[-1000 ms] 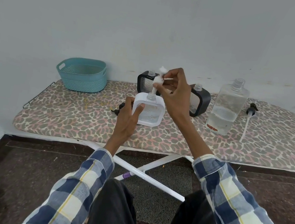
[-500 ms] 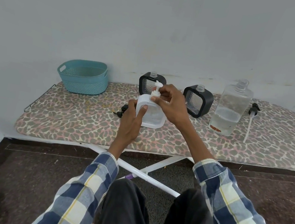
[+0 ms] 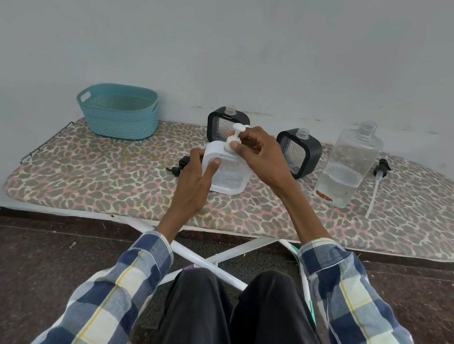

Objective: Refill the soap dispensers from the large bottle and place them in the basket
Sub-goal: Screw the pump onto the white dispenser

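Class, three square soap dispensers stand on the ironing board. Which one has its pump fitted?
The white dispenser, held by the left hand. Its white pump sits on top; both black dispensers behind show bare open necks.

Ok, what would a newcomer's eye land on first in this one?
The two hands at the centre of the leopard-print ironing board: the left hand grips the white dispenser while the right hand pinches its pump. Behind stand two black dispensers without pumps, and an empty teal basket sits far left.

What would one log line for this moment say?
step: fitting pump | left hand: holds white dispenser | right hand: pinches pump | basket: no dispensers visible
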